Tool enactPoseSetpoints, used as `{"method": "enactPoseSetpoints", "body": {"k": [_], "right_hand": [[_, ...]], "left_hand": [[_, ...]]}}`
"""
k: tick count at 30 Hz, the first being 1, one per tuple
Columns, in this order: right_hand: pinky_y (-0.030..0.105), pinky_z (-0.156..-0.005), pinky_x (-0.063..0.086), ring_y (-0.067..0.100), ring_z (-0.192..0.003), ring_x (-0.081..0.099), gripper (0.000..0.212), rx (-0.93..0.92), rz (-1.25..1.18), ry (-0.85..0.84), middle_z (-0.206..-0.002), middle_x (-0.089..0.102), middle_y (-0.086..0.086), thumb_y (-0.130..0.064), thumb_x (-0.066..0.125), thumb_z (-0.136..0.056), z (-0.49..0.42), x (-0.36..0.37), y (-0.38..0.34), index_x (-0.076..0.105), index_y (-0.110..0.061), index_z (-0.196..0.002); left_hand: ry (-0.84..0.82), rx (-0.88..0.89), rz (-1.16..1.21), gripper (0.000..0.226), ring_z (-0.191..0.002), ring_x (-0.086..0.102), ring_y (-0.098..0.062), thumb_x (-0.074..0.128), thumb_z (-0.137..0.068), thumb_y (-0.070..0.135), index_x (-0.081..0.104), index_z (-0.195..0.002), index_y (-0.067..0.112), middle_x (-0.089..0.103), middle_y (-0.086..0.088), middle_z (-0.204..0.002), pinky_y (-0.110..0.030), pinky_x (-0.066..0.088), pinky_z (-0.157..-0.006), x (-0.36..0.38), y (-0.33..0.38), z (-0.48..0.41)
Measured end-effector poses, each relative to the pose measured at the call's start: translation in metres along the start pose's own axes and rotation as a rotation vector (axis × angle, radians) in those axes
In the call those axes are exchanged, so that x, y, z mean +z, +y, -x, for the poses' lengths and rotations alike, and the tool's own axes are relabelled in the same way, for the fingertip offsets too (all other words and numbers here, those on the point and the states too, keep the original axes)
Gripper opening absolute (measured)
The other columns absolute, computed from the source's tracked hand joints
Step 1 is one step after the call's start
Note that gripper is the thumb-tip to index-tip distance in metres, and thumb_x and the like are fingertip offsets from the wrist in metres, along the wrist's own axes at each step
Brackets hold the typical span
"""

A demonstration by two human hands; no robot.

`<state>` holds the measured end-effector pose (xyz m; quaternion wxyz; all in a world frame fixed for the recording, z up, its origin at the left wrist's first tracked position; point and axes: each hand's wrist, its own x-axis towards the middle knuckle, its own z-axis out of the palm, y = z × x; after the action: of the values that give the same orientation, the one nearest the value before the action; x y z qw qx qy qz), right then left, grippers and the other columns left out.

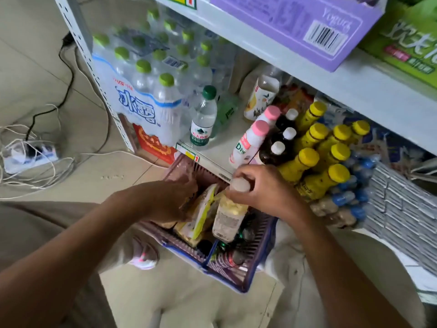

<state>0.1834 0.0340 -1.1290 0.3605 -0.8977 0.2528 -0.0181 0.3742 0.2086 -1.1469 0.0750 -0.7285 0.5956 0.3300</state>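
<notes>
A purple plastic basket [256,254] with a blue rim stands on the floor below the low shelf, filled with snack packs and cans. My right hand [264,188] grips the white cap of a pale bottle [228,218] that stands upright in the basket. My left hand [176,200] reaches into the basket's left side and holds a yellow and white snack pack [201,216]; its fingers are blurred.
The white shelf [220,150] holds shrink-wrapped water bottles [146,95], a green-capped bottle [203,119], pink-capped bottles [250,143], dark bottles and yellow-capped bottles [319,159]. A purple carton [295,27] sits on the shelf above. A power strip with cables [30,152] lies on the floor at left.
</notes>
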Motion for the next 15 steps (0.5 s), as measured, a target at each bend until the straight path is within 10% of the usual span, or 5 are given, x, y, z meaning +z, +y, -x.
{"method": "enactPoseSetpoints", "body": {"k": [15], "right_hand": [[0.038,-0.071,0.046,0.035,-0.096,0.067,0.037,0.272,0.513,-0.517,-0.097,0.064,0.006,-0.041,0.071,-0.088,0.037,0.119,0.077,0.044,-0.020,-0.101]], "left_hand": [[-0.108,-0.031,-0.149,0.055,-0.130,0.055,-0.031,0.054,-0.103,0.038,0.039,-0.149,0.012,0.050,-0.010,-0.147,-0.040,0.048,-0.104,-0.001,0.016,-0.042]]}}
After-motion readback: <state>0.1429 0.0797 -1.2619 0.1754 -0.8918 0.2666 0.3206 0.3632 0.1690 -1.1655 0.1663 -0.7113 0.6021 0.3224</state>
